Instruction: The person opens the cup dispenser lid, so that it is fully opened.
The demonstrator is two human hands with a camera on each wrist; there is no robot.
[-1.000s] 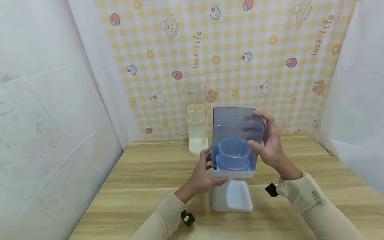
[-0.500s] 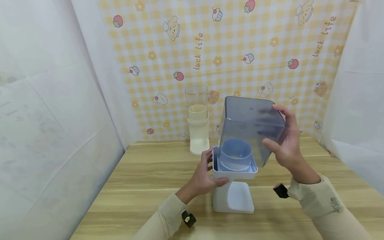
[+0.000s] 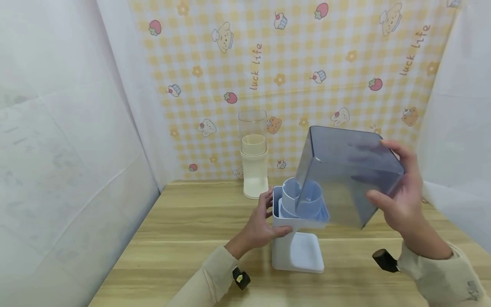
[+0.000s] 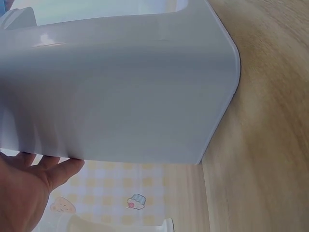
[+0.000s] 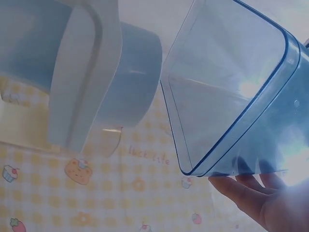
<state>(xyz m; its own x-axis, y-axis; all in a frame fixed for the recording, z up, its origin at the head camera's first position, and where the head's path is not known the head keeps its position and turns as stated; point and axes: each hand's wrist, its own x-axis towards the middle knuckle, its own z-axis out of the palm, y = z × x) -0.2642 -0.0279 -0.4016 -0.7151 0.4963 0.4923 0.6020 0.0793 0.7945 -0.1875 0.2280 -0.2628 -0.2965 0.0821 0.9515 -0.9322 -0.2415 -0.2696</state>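
A white pet feeder base [image 3: 281,251], with a low dish [image 3: 307,252] at its foot, stands upright on the table. Its square top tray holds a pale blue round collar [image 3: 289,192]. My left hand [image 3: 255,228] grips that tray's left side, thumb at the front, fingers behind; the left wrist view shows fingertips against the white wall [image 4: 120,106]. My right hand [image 3: 402,204] holds a translucent blue-grey square tank [image 3: 345,170] by its right side. The tank is tilted, and in the right wrist view its open mouth [image 5: 227,82] faces the collar, apart from it.
Behind, to the left of the feeder, stands a cream dispenser [image 3: 255,175] with a clear upper container. A wooden table [image 3: 184,238] carries everything. A yellow checked cloth [image 3: 215,106] hangs at the back, with white sheets [image 3: 76,140] at the sides.
The tank has come up off the base and moved right in my right hand, tilting as it went. My left hand and the base have stayed in place.
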